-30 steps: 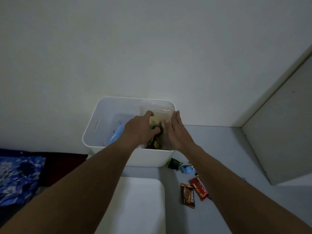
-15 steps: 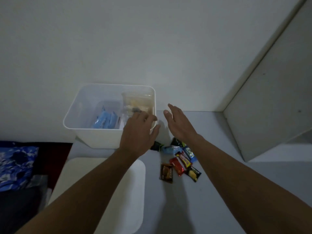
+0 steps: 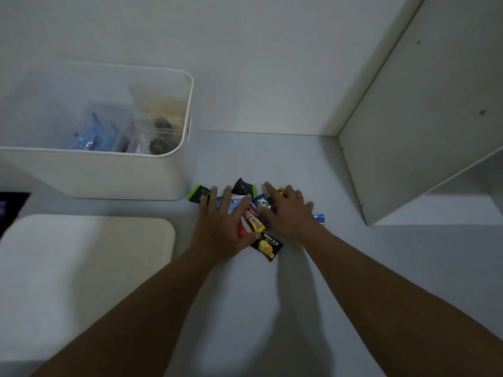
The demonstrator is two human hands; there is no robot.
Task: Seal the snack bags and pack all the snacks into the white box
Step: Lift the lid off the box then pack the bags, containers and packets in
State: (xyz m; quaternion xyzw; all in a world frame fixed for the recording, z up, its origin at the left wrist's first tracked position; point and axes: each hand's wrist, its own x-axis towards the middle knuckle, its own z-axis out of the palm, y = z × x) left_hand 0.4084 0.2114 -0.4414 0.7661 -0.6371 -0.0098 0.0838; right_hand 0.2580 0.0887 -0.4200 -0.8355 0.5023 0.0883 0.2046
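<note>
From the head view, both hands lie flat over a small heap of snack packets on the grey bench (image 3: 272, 308). The left hand (image 3: 221, 227) has its fingers (image 3: 213, 195) spread wide, palm down on the near-left side of the heap. The right hand (image 3: 290, 213) also rests palm down with fingers loosely spread, on the far-right side; neither hand pinches anything. Between them shows a yellow-and-purple Beng-Beng bar (image 3: 254, 221), and just near of it a black Nextar packet (image 3: 268, 246) with yellow print. A black packet with a green edge (image 3: 243, 186) lies at the far side, another green-edged packet (image 3: 197, 194) touches the box's near corner, and a blue wrapper (image 3: 319, 218) pokes out right of the right wrist.

The white box (image 3: 109, 175) stands far left, open, with blue packets (image 3: 94, 137) and a clear bag (image 3: 160, 112) inside. Its white lid (image 3: 81, 268) lies near left. A cabinet panel (image 3: 422, 126) closes the right side; open bench lies near the heap.
</note>
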